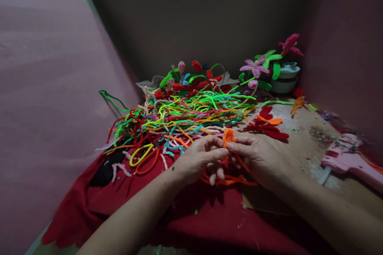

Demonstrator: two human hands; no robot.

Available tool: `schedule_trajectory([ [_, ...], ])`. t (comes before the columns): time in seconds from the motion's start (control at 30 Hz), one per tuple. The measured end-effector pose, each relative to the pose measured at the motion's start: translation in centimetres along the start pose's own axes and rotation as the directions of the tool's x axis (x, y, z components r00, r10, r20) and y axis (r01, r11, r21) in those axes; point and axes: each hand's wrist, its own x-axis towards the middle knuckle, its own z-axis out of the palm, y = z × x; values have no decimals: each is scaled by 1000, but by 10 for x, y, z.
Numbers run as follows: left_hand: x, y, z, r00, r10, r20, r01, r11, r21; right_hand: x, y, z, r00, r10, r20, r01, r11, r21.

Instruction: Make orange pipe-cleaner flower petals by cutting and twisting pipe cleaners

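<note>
Both hands meet over the red cloth, pinching an orange pipe cleaner (228, 134) that is bent into a narrow loop standing upright. My left hand (201, 158) grips it from the left with thumb and forefinger. From the other side, my right hand (257, 155) presses its thumb on the loop's lower part. Orange lengths hang below the fingers, and more orange pipe cleaners (236, 180) lie on the cloth beneath. Just beyond my right hand are a finished orange petal (271, 120) and dark red petals (269, 129).
A heap of colourful pipe cleaners (191, 111) spreads behind my hands. Pipe-cleaner flowers (254, 67) stand at the back near a pale pot (284, 79). A pink glue gun (353, 163) lies at right on a brown board (311, 147). A black object (107, 169) rests left on the red cloth (80, 207).
</note>
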Motion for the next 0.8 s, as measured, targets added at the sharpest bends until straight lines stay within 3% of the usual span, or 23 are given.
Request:
schedule_trajectory([
  [0.17,1,-5,2,997,-6,-74,10,998,56,-4,-4,5,996,67,57,-71,995,75],
  [0.3,-3,-1,10,988,-28,-152,47,991,122,-4,-7,6,999,-4,-47,6,999,33],
  [0.4,-4,1,13,995,-63,-83,69,995,70,-4,-5,4,998,2,-64,-1,1000,5],
  [0.57,-5,-3,8,990,-73,119,85,992,-97,-3,-4,4,994,107,-8,-105,984,145],
  [0.8,-2,-5,1,991,-27,133,51,981,-185,2,-4,1,999,39,-18,-36,992,120],
])
